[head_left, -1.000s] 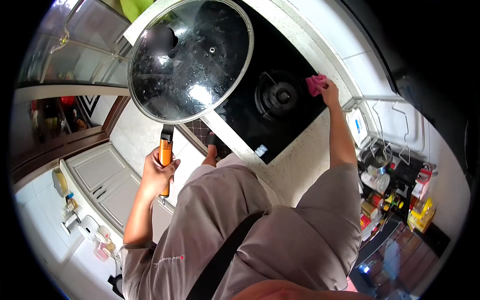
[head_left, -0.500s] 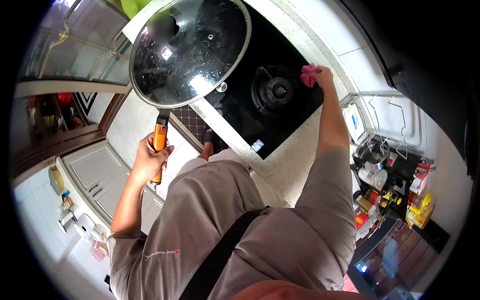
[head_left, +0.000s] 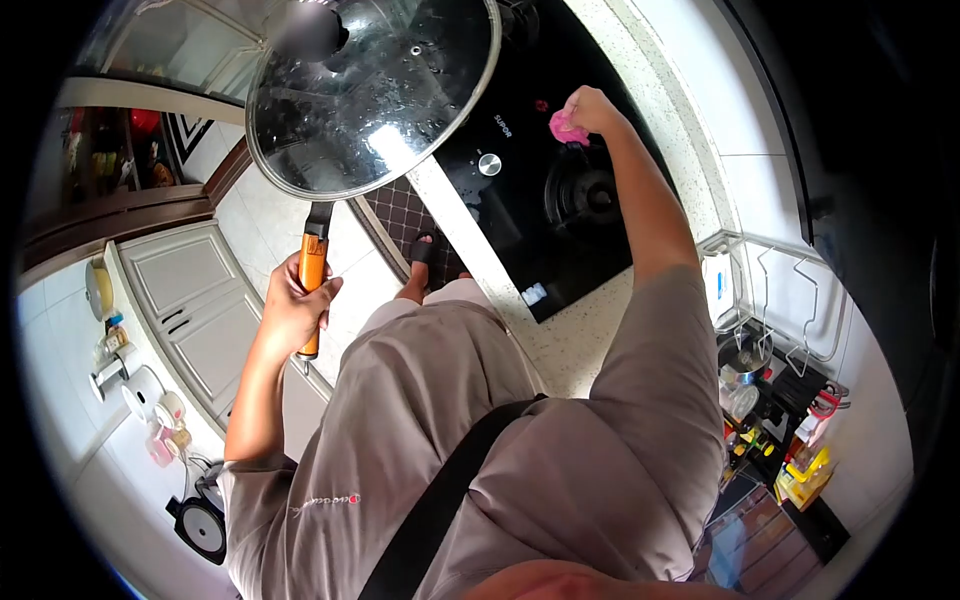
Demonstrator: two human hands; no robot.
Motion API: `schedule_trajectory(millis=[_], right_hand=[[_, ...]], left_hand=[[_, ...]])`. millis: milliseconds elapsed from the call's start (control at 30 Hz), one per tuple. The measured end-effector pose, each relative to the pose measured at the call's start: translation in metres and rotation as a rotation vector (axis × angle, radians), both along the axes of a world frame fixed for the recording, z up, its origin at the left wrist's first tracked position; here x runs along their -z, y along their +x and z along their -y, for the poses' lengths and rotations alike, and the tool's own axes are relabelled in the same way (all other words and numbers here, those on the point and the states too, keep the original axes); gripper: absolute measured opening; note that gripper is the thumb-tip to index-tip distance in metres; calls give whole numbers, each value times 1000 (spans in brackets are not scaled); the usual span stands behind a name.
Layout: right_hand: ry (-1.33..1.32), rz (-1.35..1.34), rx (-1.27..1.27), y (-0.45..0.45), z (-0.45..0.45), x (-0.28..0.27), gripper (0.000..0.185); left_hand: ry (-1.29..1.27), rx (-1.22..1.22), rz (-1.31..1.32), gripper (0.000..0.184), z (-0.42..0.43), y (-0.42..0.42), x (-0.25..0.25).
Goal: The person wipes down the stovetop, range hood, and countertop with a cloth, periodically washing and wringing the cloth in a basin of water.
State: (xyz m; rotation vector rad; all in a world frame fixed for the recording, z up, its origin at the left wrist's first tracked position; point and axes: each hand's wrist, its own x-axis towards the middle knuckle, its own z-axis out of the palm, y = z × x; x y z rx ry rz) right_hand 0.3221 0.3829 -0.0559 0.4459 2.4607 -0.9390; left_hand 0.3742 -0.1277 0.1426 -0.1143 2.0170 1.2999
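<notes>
The left hand [head_left: 296, 312] grips the handle [head_left: 313, 260] of a lidded pan [head_left: 375, 110] beyond it; the right hand [head_left: 595, 110] pinches a cloth [head_left: 567, 129] over the stove [head_left: 515, 205].

Watching from my remote seat, I make out a bright pink cloth [head_left: 569, 128] against the glossy black cooktop [head_left: 500, 212], which carries white lettering [head_left: 503, 127] and a silver knob [head_left: 489, 164], while the handle [head_left: 312, 265] is orange with a black collar [head_left: 318, 216] and the clear lid [head_left: 350, 120] is rimmed in silver-grey. The worktop [head_left: 570, 355] reads to me as off-white with fine dark speckles, the floor mat [head_left: 400, 214] as dark brown crossed by a paler grid. I also get a taupe shirt [head_left: 430, 375], a plain black strap [head_left: 450, 495], pale grey cabinet doors [head_left: 190, 275] and a black-and-white striped panel [head_left: 188, 135].
</notes>
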Motion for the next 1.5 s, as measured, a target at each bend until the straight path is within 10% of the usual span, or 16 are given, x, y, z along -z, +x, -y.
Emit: schedule_trajectory(millis=[200, 433, 800, 1067, 1500], right_hand=[[-134, -258, 59, -9, 53, 25, 24], [329, -369, -14, 35, 141, -43, 28], [318, -768, 170, 152, 277, 45, 51], [490, -650, 142, 44, 318, 59, 59], [567, -522, 485, 208, 309, 41, 53]], left_hand=[[56, -61, -13, 16, 5, 0, -6], [56, -43, 1, 15, 21, -10, -25], [34, 123, -12, 15, 33, -28, -46], [-11, 266, -52, 18, 34, -46, -57], [114, 654, -3, 16, -31, -60, -43]])
